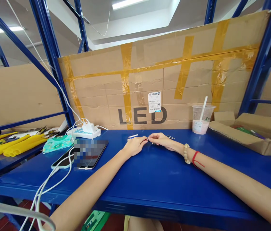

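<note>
Smooth white cable (17, 210), glossy blue tabletop (150, 179), right hand (160, 140) pinched on tiny object (147, 140), left hand (134, 147), grip unclear

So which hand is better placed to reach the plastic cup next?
Probably the right hand: it is nearer the plastic cup, which stands to its right. The left hand is farther and would have to pass the right one.

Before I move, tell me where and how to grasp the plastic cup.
Take the plastic cup around its body, below the rim, probably from the near left: it stands upright and narrows downward, the open cardboard box crowds its right, and the straw tilts out on top.
</note>
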`<state>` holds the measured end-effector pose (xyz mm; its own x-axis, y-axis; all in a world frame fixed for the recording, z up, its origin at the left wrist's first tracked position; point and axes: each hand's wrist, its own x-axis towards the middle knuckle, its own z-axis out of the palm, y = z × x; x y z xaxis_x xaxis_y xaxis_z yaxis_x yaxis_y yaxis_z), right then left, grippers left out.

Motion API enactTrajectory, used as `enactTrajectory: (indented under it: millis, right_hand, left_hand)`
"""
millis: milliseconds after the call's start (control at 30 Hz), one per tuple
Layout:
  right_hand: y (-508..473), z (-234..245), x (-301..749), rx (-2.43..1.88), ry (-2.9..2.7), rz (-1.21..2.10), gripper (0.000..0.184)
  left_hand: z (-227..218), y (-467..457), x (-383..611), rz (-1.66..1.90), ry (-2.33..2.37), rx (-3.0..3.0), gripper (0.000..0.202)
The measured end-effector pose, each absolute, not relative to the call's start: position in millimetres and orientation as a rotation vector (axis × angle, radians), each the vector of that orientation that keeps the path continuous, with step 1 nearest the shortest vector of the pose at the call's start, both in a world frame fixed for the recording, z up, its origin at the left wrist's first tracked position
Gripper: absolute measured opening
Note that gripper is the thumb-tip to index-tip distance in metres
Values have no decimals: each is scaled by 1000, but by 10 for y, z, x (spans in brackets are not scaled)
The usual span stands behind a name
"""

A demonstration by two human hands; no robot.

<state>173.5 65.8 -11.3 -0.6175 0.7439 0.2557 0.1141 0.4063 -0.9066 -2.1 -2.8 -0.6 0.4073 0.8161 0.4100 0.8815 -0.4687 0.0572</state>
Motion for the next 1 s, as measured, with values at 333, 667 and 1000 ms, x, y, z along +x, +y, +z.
enactTrajectory:
  millis: [333,667,1000]
  right_hand:
    - [665,-115,1741,-722,-2052,1132,40]
    - [649,-130,1738,-651,-2271,825,36]
    - [519,-96,1744,-616,-2343,563,32]
  left_hand:
    - [-11,-36,-29,-712,-1391,-2551,27]
    - [-43,6,-66,-771,-1255,-2636,24]
    - [-59,18,-77,-760,-1239,-2612,25]
